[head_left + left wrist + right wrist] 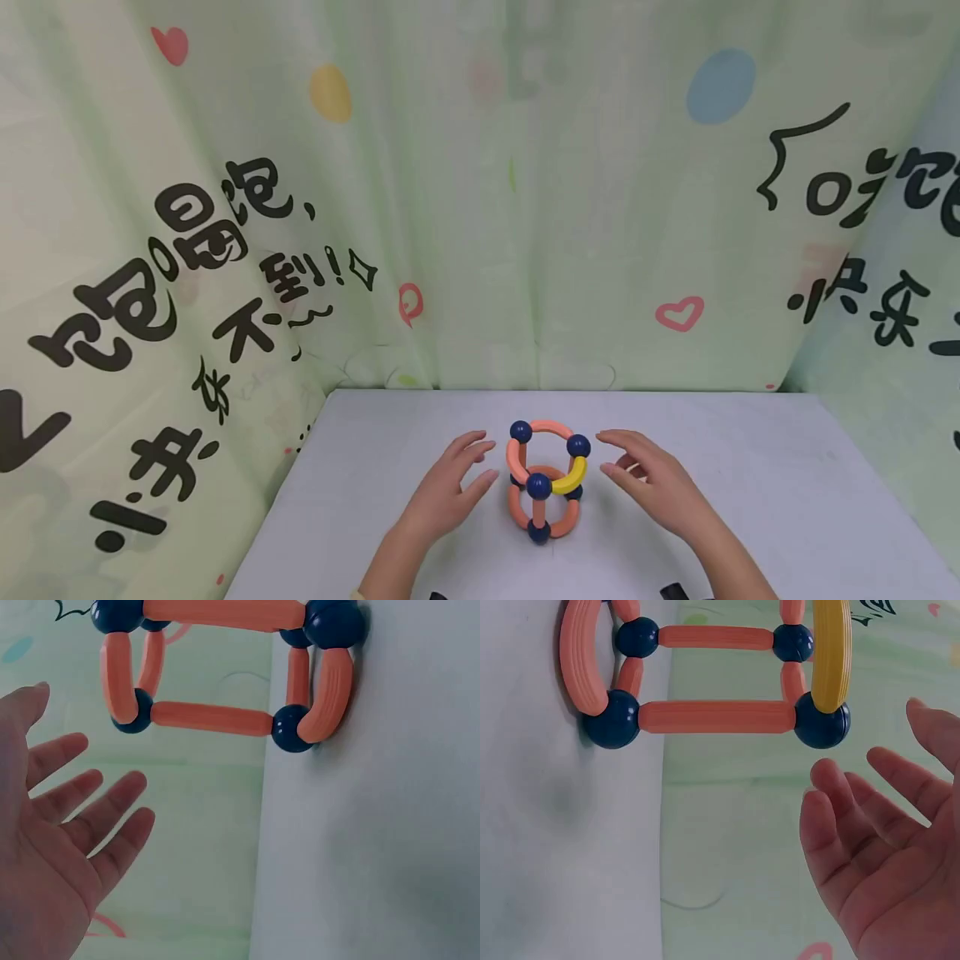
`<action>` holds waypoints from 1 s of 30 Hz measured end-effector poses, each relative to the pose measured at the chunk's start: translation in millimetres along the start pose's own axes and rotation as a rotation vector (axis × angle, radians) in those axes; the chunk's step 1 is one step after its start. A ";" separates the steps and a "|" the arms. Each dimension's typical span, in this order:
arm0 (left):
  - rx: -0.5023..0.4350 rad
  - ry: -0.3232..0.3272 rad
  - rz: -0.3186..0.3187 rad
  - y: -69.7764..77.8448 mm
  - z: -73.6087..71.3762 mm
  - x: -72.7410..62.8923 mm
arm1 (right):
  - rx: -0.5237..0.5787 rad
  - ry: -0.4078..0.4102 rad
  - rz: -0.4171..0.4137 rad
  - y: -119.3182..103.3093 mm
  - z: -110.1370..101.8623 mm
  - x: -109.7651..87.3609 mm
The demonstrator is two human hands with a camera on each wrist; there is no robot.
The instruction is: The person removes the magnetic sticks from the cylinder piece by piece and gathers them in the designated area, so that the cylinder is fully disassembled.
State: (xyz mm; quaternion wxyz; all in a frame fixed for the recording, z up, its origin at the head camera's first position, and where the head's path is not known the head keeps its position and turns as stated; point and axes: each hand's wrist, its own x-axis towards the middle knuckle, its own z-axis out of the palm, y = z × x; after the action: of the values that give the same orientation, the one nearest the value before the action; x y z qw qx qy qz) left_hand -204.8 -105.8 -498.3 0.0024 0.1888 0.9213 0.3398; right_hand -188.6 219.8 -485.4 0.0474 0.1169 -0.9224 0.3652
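Note:
A small frame of magnetic balls and rods (539, 512) stands upright on the white table. Dark blue balls (294, 728) join its parts: curved orange rods form a top and a bottom ring, and straight orange rods (718, 717) are the uprights. One curved rod (832, 656) in the top ring is yellow. On the frame's left side is my left hand (450, 487), fingers spread and relaxed, apart from it. Opposite, my right hand (655, 481) hovers by the upper ring with loosely bent fingers and holds nothing. Both palms face the frame.
The white table (390, 417) ends at a pale green curtain (480, 250) printed with hearts, dots and black writing, which hangs behind and along both sides. Two small black objects (674, 591) show at the lower edge of the head view, near the forearms.

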 end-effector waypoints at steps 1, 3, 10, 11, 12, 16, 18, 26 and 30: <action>-0.012 -0.009 0.011 2.1 2.3 0.9 | 0.028 -0.005 -0.016 -1.6 0.4 0.9; -0.045 -0.029 0.040 5.9 6.7 2.7 | 0.085 -0.034 -0.047 -3.9 1.6 2.8; -0.116 -0.091 0.134 16.9 18.8 9.3 | 0.200 -0.131 -0.156 -6.0 7.3 7.6; -0.120 -0.101 0.144 18.1 19.9 10.3 | 0.205 -0.139 -0.173 -5.7 8.0 8.1; -0.119 -0.109 0.150 19.0 21.0 11.1 | 0.214 -0.152 -0.188 -5.4 8.8 8.6; -0.119 -0.132 0.179 19.7 25.2 13.5 | 0.253 -0.244 -0.219 -5.6 12.2 11.6; -0.135 -0.141 0.196 18.6 28.1 14.4 | 0.269 -0.288 -0.224 -6.4 14.5 13.0; -0.189 -0.147 0.230 18.8 33.1 14.8 | 0.309 -0.359 -0.209 -8.7 21.5 17.3; -0.193 -0.154 0.246 20.0 33.2 15.0 | 0.321 -0.360 -0.208 -8.0 21.8 18.3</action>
State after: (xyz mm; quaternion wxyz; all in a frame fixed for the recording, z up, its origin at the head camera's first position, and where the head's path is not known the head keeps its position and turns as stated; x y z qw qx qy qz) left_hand -207.5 -65.9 -509.4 0.0497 0.3244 0.8514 0.4092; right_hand -204.3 195.9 -492.8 -0.0991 0.2803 -0.8291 0.4735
